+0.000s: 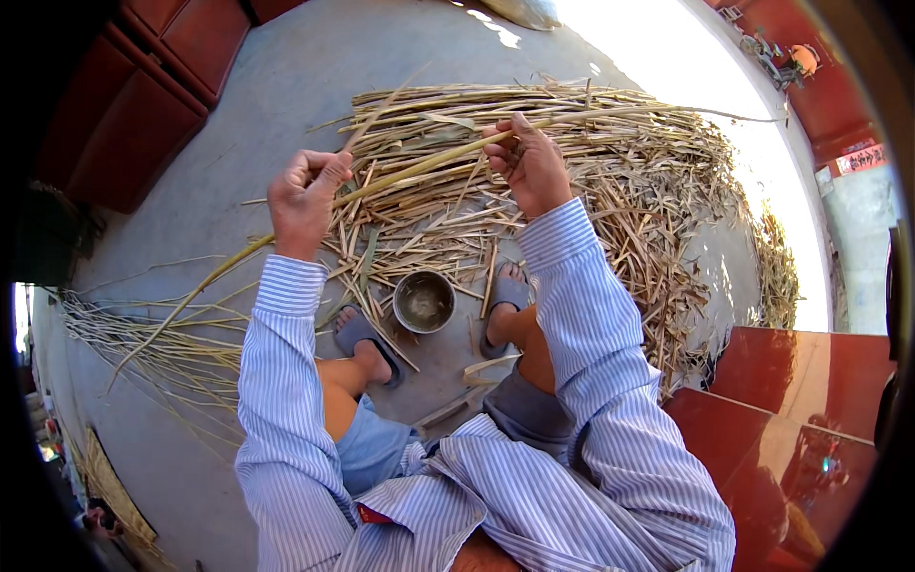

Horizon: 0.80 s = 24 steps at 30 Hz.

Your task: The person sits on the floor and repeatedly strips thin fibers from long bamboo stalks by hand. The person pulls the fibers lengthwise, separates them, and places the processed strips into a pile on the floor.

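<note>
A long, thin yellow-green stalk [410,172] slants across in front of me, from low on the left to far on the right. The fingers of my right hand [530,166] are pinched around it. My left hand [305,197] is closed on a dry leaf strip [379,116] that sticks up from its fingertips. The stalk passes at this hand too, partly hidden behind it; whether the palm also grips it, I cannot tell. Beyond both hands lies a broad pile of dry stalks [448,105], with loose leaf husks [639,257] scattered on its near and right sides.
A metal bowl [424,301] stands on the concrete floor between my sandalled feet. Thin branching stalks [172,334] lie fanned out at the left. Dark red furniture [124,105] stands at the far left, and glossy red panels [762,410] are close at my right.
</note>
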### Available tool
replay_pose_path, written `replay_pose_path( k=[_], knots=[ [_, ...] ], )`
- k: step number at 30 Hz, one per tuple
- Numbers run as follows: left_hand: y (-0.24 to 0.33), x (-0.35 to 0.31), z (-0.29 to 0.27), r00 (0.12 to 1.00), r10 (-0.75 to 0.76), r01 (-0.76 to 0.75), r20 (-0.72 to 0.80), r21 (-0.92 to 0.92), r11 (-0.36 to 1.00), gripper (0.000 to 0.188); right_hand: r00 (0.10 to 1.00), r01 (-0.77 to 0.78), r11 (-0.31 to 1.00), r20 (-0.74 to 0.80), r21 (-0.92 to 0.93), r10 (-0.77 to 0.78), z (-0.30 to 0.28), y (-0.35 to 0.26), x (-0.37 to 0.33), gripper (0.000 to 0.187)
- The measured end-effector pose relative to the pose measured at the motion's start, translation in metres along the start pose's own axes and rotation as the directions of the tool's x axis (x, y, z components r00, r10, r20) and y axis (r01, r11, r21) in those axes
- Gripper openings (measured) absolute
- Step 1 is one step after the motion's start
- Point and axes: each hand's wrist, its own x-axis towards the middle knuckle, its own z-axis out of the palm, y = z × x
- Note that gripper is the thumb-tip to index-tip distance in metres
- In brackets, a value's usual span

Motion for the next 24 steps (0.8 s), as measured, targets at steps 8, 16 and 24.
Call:
replay_pose_path(
  k=[8, 16, 24],
  knots=[
    [0.037, -0.001, 0.003, 0.840, 0.486, -0.499, 0.242, 0.698, 0.514, 0.039, 0.996, 0.058, 0.997, 0.072, 0.044, -0.061, 0.013, 0.009, -0.007, 0.030],
    [0.022, -0.008, -0.005, 0.936, 0.063, -0.174, 0.346, 0.301, 0.938, 0.034, 0.970, 0.157, 0.981, 0.169, 0.116, -0.175, -0.014, -0.016, 0.003, 0.017],
    [0.019, -0.022, -0.034, 0.941, -0.027, -0.089, 0.336, 0.327, 0.941, 0.039, 0.957, 0.136, 0.983, 0.240, 0.127, -0.163, -0.020, -0.035, 0.010, 0.021]
  ],
)
